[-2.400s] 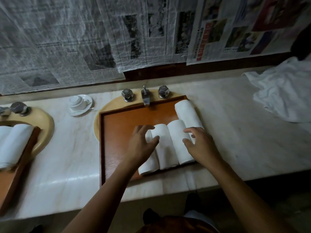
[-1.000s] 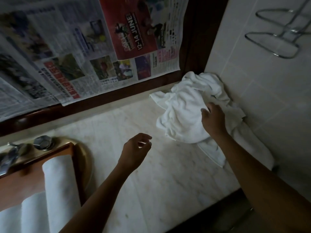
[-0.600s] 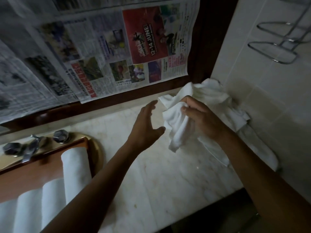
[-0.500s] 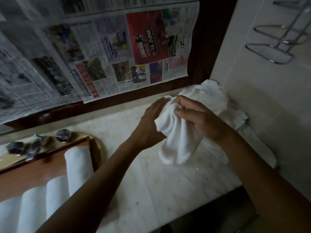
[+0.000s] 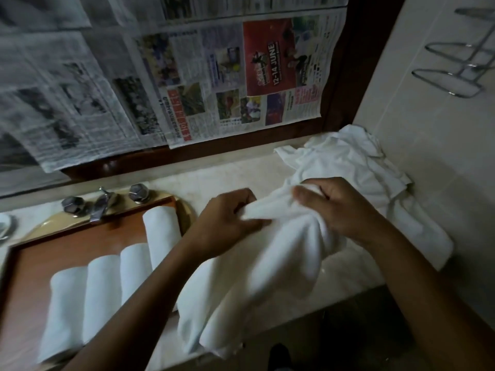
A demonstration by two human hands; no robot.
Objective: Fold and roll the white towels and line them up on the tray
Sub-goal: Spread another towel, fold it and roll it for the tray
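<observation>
Both hands are on one loose white towel (image 5: 262, 263), held up just to the right of the tray (image 5: 67, 253). The left hand (image 5: 230, 218) pinches a bunched bit of the top edge with curled fingers. The right hand (image 5: 340, 207) grips the same edge just beside it, fingers wrapped round the cloth. The rest of the towel hangs down and drapes over the front edge of the counter (image 5: 214, 178), right of the tray.

On the tray itself, four rolled towels (image 5: 103, 293) lie side by side, touching, and the rightmost one sits further back than the other three. Well to the right of the tray, a crumpled pile of towels (image 5: 348, 162) sits on the counter, in the corner against the tiled wall. Right behind the tray there's a tap (image 5: 100, 204) with a knob on each side, and newspaper sheets (image 5: 214, 76) cover the wall above that. A wire rack (image 5: 455, 76) hangs on the tiles, up and far right of the tray.
</observation>
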